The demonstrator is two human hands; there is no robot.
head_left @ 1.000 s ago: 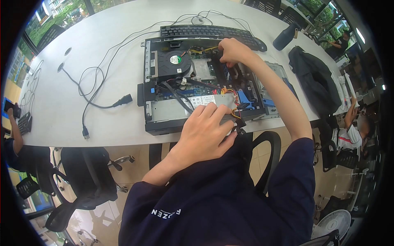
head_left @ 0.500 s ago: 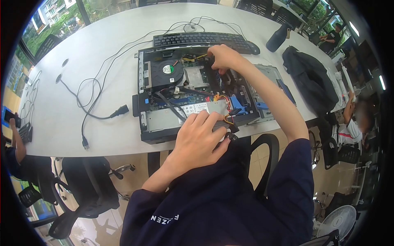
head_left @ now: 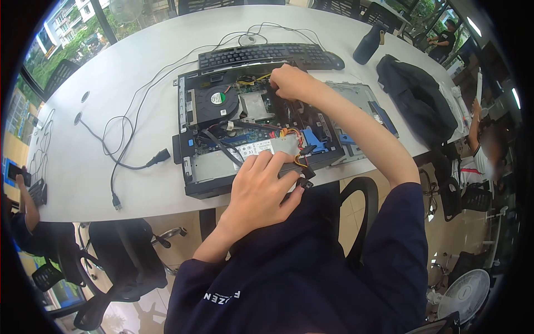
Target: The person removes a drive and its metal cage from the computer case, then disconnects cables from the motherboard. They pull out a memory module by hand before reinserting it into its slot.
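An opened desktop computer case [head_left: 208,175] lies on the white table, with a round black fan [head_left: 216,100] on its left and a silver labelled power supply [head_left: 257,148] along its near side. My left hand [head_left: 261,186] rests on the near edge of the case, fingers apart, beside a black cable connector [head_left: 304,182]. My right hand [head_left: 293,83] reaches into the far right part of the case; its fingers are bent inward, and whatever they touch is hidden. Coloured wires [head_left: 290,132] and a blue bracket [head_left: 315,140] sit between the hands.
Behind the case are a keyboard [head_left: 261,55] and a mouse [head_left: 335,60]. A metal panel [head_left: 356,100], dark bottle [head_left: 368,44] and black cloth [head_left: 414,94] lie to the right. Loose cables [head_left: 133,133] spread left. Other people sit at both sides.
The view has shifted slightly, so the case and table appear a little further left. My right hand's fingers are more hidden and curled; my left hand stays on the near edge.
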